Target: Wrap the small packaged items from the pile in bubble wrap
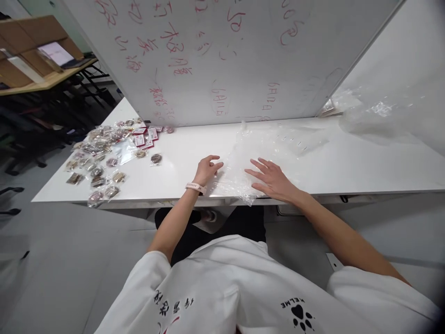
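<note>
Clear plastic bags lie flat and crumpled on the white table in front of me. My right hand rests over their right part, palm down with the fingers spread. At their left edge is my left hand, its fingers bent and apart, with a pale band on the wrist. Whether its fingertips touch the plastic I cannot tell. To the left lie several small clear-wrapped pieces, brown, pinkish and tan, their kind too small to make out. Red and white cards and a silvery packet lie among them.
A whiteboard with red writing stands along the back of the white table. More clear plastic is bunched at the right rear. The front table edge runs close to my body. A wooden desk with cardboard stands at far left.
</note>
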`<state>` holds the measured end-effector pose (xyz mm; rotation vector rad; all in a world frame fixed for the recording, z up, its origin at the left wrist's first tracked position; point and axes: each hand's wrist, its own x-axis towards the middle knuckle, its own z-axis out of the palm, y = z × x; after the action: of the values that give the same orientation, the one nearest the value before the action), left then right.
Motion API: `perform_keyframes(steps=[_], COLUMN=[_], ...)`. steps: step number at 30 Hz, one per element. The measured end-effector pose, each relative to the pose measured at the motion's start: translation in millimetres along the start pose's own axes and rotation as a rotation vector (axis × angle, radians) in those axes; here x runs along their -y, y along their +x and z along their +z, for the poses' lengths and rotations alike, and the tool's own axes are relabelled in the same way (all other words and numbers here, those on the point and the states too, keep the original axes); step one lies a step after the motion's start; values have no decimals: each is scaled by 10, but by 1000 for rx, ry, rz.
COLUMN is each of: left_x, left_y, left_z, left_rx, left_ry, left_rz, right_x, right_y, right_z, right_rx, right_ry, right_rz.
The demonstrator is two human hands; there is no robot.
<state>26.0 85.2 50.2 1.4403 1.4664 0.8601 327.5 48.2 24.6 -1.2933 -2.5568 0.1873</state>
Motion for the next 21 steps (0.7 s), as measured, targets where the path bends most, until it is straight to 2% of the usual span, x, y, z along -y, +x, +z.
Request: perform_keyframes(steps=[2,6,11,14,18,21], left_x=[-31,-256,-752,-1090,-1517,-1781], left_y=[17,29,54,51,-56,-173], left_z=[-206,-769,-1271,-1482,-1819,-2066], left_rx=[-14,-28,-87,-221,-471,-627], left_ry=[88,240,422,554,701,769], left_rz=[-7,-35,176,271,365,503], right_x=[-79,-428,-668,-722,-756,-776], right_y=[-23,-198,-353,-373,-384,-402], right_z=[124,225,186,176,204,233], right_rx=[65,66,50,34,31,6], right_ry=[-12,-46,-68,-77,-85,-86], right_rz=[77,251,389,448,465,467])
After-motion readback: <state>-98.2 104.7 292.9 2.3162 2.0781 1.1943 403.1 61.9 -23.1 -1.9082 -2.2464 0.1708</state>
